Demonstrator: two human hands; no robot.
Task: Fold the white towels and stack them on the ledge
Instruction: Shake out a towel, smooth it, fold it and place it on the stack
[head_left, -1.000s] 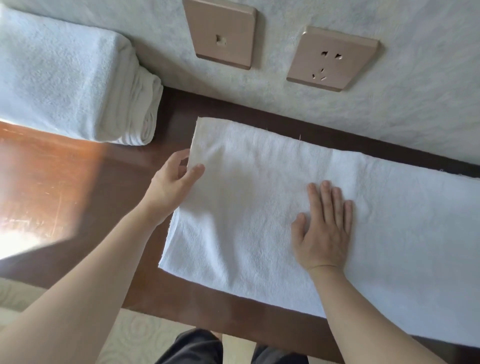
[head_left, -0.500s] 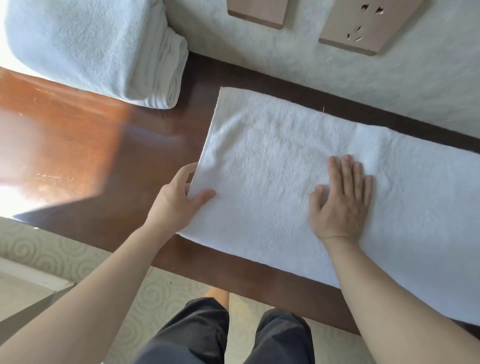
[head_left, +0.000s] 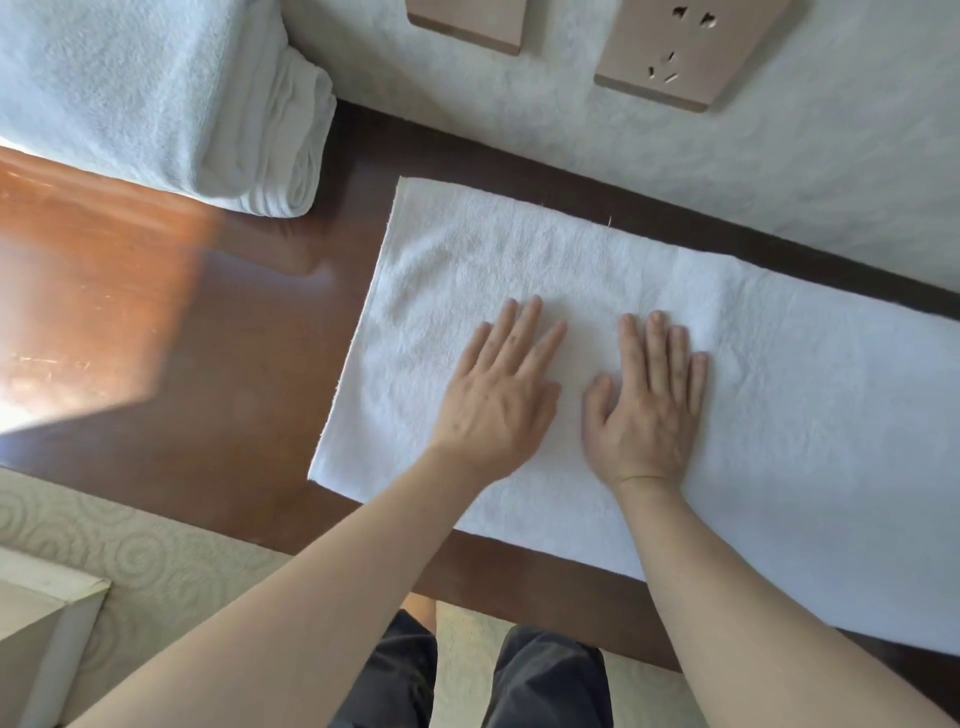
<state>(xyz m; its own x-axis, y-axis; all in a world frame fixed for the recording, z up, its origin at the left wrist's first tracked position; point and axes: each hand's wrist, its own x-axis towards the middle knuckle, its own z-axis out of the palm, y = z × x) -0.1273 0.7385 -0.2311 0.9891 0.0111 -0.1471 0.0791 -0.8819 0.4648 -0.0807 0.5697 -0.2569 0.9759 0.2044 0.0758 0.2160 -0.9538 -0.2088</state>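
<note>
Here the long white terry towel (head_left: 649, 374) lies flat along the back edge of the dark polished wooden ledge (head_left: 249, 415), its far long side just beside the wall and its near long side close to the ledge's front edge. Its left short end sits about midway along the ledge; its right end runs out of view. The left hand (head_left: 501, 395) and the right hand (head_left: 647, 405) both rest palm down on the cloth, side by side near the towel's left half, fingers straight and slightly spread, holding nothing and only pressing the pile flat.

By the look of it, the step in hand is smoothing a towel that is laid out as a long strip, before it is folded shorter. The next move probably calls for one hand to take the left short end by its corners and carry it over toward the right, while the other pins the middle so the strip does not slide on the glossy wood; the edges will need lining up, since soft terry creeps and bunches.

At the ledge's back left corner stands a thick stack of folded white towels (head_left: 156, 98), well apart from the flat one, which suggests the task is partly done. On the pale textured wall above are a tan switch plate (head_left: 467, 23) and a tan power socket (head_left: 685, 52). Below the front edge show patterned pale carpet (head_left: 171, 561) and dark trousers (head_left: 550, 675).
</note>
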